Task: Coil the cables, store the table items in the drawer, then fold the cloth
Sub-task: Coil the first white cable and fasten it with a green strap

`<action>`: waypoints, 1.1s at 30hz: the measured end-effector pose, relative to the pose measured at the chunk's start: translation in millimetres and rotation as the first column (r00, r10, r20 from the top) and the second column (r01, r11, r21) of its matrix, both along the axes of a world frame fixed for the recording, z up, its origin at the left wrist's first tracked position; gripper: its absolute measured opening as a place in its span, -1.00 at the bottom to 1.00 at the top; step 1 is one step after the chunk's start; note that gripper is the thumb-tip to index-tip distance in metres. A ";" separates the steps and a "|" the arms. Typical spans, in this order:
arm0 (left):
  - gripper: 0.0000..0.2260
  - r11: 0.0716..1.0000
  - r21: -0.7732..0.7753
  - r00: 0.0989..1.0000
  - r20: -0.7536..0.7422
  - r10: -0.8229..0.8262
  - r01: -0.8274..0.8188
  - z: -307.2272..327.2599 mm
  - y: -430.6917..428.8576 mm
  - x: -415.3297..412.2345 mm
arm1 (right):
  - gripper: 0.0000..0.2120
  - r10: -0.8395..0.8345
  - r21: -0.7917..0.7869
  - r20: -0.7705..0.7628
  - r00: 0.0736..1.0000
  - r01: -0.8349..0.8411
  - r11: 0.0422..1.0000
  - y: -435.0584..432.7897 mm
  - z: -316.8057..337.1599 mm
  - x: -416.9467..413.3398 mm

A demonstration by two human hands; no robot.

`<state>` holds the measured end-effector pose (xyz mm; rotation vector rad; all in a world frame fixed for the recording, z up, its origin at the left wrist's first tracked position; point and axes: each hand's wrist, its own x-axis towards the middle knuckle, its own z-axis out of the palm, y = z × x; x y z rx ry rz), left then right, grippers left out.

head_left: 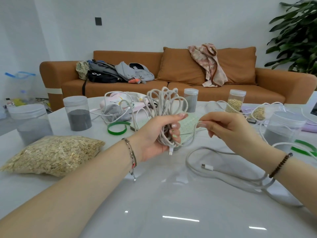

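Note:
My left hand [157, 134] grips a bundle of looped white cable [164, 103] held upright above the white table [154, 203]; a plug end hangs below my palm. My right hand [229, 129] pinches the loose strand of the same cable just right of the bundle. A second white cable [211, 167] lies on the table under my right wrist, its plug facing left. More white cable [118, 107] sprawls at the back over a grey pouch. A pale green dotted cloth [188, 124] lies behind my hands.
A bag of oats [51, 153] lies at the left. Lidded jars of grey powder [78, 114] [30, 124] [190, 100] [283, 129] and a grain jar [235, 100] stand around. Green tape loops [117, 128] [303, 146] lie on the table. An orange sofa [171, 74] is behind.

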<state>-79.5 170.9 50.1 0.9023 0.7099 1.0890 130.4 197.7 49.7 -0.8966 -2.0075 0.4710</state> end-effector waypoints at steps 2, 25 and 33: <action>-0.80 0.999 -0.006 0.999 -0.031 -0.044 0.044 -0.9 -0.9 3.1 | -0.67 0.003 -0.019 0.003 1.000 -0.003 1.000 -2.9 2.6 -1.0; -0.76 0.992 -0.021 0.990 -0.067 -0.124 0.122 -11.9 -1.4 8.6 | -0.71 -0.029 -0.020 0.038 0.999 0.030 0.999 -6.0 3.3 -4.9; -0.84 0.996 -0.059 0.977 0.201 0.071 -0.060 -8.3 6.4 4.0 | -0.79 -0.025 0.018 0.039 0.999 0.024 1.000 4.0 -1.1 1.6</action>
